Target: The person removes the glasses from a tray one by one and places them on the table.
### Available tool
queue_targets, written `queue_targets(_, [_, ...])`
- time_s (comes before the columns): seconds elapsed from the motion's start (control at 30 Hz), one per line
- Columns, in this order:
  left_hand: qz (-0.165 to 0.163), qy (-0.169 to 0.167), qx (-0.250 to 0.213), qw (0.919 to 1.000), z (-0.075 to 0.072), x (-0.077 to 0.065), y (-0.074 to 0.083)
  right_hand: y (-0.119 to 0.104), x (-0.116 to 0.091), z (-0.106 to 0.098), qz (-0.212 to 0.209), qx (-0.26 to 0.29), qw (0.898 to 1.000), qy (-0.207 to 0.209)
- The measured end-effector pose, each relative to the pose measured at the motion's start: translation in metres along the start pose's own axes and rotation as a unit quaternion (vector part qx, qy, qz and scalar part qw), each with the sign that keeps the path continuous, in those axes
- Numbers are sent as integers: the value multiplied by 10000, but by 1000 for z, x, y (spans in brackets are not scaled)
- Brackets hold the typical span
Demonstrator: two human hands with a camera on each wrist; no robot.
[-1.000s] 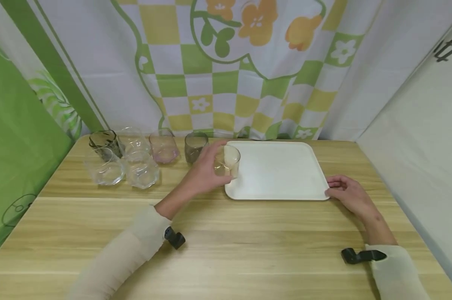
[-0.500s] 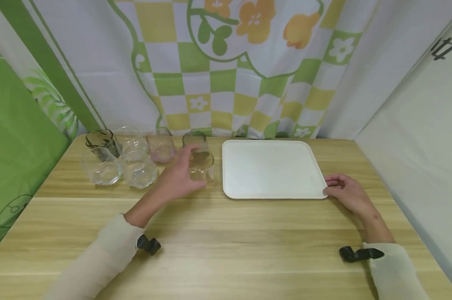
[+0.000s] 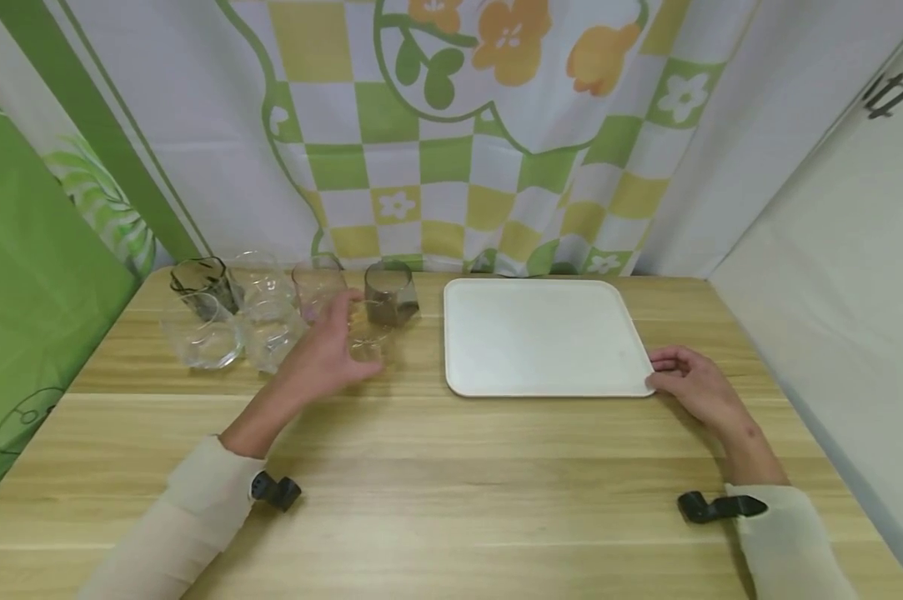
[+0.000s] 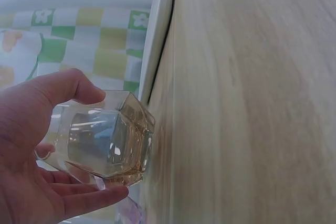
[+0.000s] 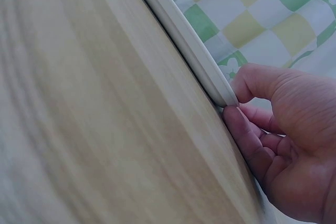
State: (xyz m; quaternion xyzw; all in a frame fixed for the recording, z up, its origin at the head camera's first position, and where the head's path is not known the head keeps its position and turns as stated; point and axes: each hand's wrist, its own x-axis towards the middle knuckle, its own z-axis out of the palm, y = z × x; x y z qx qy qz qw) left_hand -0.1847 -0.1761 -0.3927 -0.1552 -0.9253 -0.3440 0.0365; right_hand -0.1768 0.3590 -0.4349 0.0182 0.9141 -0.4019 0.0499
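My left hand (image 3: 318,354) grips an amber-tinted drinking glass (image 3: 368,327), thumb on one side and fingers on the other. In the left wrist view the faceted base of this glass (image 4: 113,140) is right by the wooden tabletop. Just behind it stands a smoky grey glass (image 3: 391,287), and a pinkish glass (image 3: 318,279) is partly hidden by my fingers. On the right, my right hand (image 3: 699,392) pinches the near right corner of a white tray (image 3: 541,337). Thumb and fingertips lie at the tray's rim (image 5: 223,95) in the right wrist view.
Left of my left hand stand several clear glasses, one of them a front clear glass (image 3: 207,337), and a dark grey glass (image 3: 199,279) behind. A checkered curtain (image 3: 451,167) hangs along the back of the wooden table (image 3: 459,483). A white wall panel (image 3: 856,275) borders the right.
My left hand has carried the amber glass leftward from over the tray's left edge to in front of the grey and pinkish glasses. My right hand stays at the tray corner.
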Motion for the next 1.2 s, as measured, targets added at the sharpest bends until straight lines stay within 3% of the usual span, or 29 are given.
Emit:
queue_targets(0.53, [-93,-64,-2,9999,-2,-1,-8,-3,-3,-2,25,-118,9999,-72])
queue_targets(0.73, [-132,-63,-222,9996,-2,-1,-10,-3,-4,-4,40,-198,9998,-50])
queue_targets(1.07, [-142,-81,-233,9996,-2,-6,-15,-18,-7,-7,-261,-636,9973,-266])
queue_targets(1.2, [-75,-69,-105,9999,-2,-9,-11,-31,-5,-7,-653,-977,9929,-154])
